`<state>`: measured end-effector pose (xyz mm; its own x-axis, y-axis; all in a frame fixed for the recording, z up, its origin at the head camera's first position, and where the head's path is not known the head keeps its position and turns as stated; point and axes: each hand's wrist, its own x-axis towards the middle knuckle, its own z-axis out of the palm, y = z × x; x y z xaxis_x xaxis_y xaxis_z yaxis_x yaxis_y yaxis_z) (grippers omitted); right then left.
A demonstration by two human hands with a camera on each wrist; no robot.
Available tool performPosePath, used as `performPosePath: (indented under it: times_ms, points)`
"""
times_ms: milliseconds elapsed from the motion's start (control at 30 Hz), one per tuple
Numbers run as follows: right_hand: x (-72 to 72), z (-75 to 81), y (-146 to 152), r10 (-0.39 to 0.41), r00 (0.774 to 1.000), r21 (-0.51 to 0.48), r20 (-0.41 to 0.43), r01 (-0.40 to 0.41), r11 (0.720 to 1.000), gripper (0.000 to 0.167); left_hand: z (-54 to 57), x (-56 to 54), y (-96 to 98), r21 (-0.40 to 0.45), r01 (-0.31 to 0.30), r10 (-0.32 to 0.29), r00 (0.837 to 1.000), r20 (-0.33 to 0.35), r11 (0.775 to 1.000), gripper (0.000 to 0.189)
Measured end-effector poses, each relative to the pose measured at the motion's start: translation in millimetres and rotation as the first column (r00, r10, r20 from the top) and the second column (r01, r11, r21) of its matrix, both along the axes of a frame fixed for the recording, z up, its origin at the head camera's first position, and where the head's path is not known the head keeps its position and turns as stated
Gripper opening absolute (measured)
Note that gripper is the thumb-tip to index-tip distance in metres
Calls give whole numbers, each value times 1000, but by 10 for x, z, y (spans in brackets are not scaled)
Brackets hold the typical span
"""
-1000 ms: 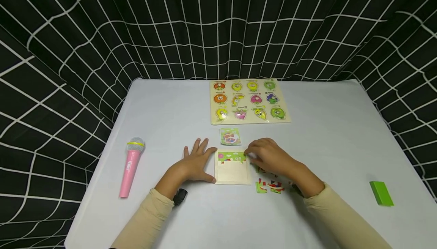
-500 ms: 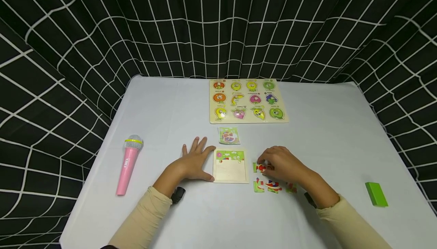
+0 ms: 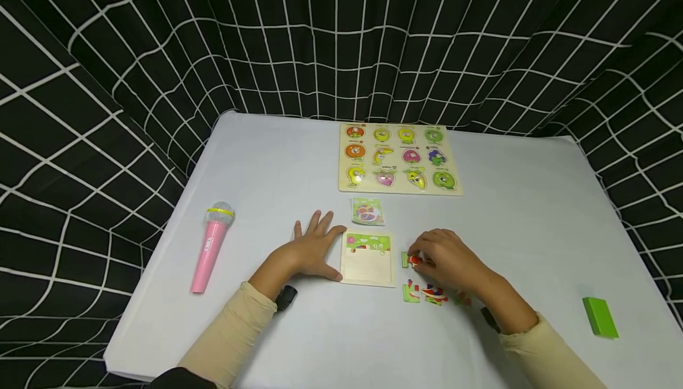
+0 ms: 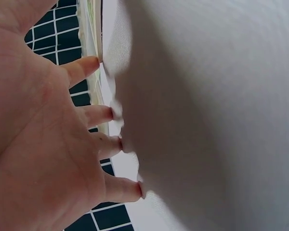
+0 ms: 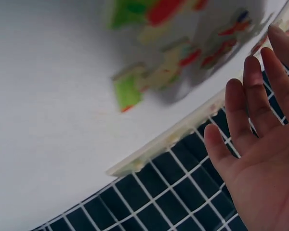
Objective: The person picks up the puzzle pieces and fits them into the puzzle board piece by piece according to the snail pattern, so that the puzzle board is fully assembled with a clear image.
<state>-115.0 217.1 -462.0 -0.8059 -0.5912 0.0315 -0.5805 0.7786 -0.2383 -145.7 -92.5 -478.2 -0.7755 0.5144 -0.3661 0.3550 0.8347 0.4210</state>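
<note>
A small square wooden puzzle tray [image 3: 368, 271] lies mid-table, its top row filled with green pieces [image 3: 368, 242]. Along its left edge rests my left hand [image 3: 312, 255], fingers spread, thumb and index fingertip touching the frame; the left wrist view shows this hand [image 4: 48, 130] from the palm side. Right of the tray, my right hand [image 3: 445, 258] pinches a red-and-green puzzle piece [image 3: 413, 260] between thumb and index finger, partly hidden by the fingers. Loose puzzle pieces [image 3: 434, 294] lie in a row just below, blurred in the right wrist view, where the hand [image 5: 265, 144] is at right.
A picture card [image 3: 367, 211] lies above the tray, and a fruit peg board [image 3: 400, 160] behind it. At left lies a pink toy microphone [image 3: 210, 249]; at far right a green block [image 3: 600, 316]. A black grid curtain [image 3: 352, 39] surrounds the white table.
My right hand has gone from the tray's upper right corner to the loose pieces at its right, leaving the top row filled. My left hand stays at the tray's left edge.
</note>
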Motion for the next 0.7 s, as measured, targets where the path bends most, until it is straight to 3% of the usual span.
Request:
performPosePath:
  times_ms: [333,700]
  points:
    - [-96,76,-442,117,993,-14,-13,-118,993,22,26,-13,24,-17,11,-11,1000,12,1000,102]
    - [-188,-10,-910,195,981,-8,-10,-195,981,22,53,-14,4,-27,12,-12,999,31,1000,100]
